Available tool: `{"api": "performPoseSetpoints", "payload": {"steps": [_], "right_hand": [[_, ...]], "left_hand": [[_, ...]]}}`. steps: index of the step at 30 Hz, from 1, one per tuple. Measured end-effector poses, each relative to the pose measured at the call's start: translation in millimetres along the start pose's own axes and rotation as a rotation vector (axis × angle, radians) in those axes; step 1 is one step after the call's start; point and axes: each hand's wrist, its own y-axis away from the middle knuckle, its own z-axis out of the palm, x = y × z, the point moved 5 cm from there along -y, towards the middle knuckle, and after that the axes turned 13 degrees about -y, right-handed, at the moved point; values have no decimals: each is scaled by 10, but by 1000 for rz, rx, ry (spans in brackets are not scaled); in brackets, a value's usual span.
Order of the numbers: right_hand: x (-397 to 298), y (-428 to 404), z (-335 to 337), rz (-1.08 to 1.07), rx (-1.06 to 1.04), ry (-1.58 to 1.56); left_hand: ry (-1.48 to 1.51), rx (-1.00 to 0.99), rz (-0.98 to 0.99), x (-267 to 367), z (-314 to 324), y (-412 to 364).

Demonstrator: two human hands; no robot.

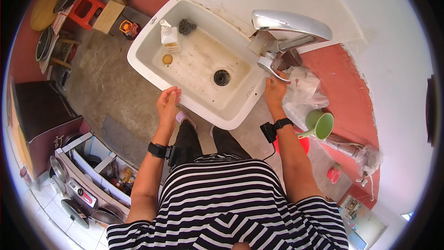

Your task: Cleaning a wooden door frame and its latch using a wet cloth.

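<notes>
A white ceramic sink (204, 106) lies before me, its basin stained brown around a dark drain (222, 77). My right hand (276, 92) is at the sink's right end, its fingers at the lever (274, 71) of a chrome faucet (291, 24); the lever covers part of the fingers. No water shows under the spout. By the sink's front rim is my left hand (168, 106), half curled and loose, with nothing seen in it. Inside the basin, at the far left, are a pump bottle (170, 38), a dark scouring pad (187, 26) and a small yellow-brown round thing (167, 59).
Beside my right forearm are a green dipper (319, 125), a red container (300, 144) and plastic bags (305, 86). A red stool (86, 10) and a wooden board (109, 16) stand far left. Pans and lids (107, 213) lie around a cabinet at lower left.
</notes>
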Motion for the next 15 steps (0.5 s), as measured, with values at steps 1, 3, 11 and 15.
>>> {"api": "performPoseSetpoints", "payload": {"steps": [1,3,11,15], "right_hand": [[20,-31,50,-9,-58,62],[96,-19,131,-17,-113,126],[-329,579,157,-177,-232,23],[-517,992,54,-149,-299,-86]], "left_hand": [[26,0,-1,7,3,20],[51,-3,0,10,11,40],[58,-8,6,-71,-99,-22],[47,-9,-5,-136,-153,-52]]}}
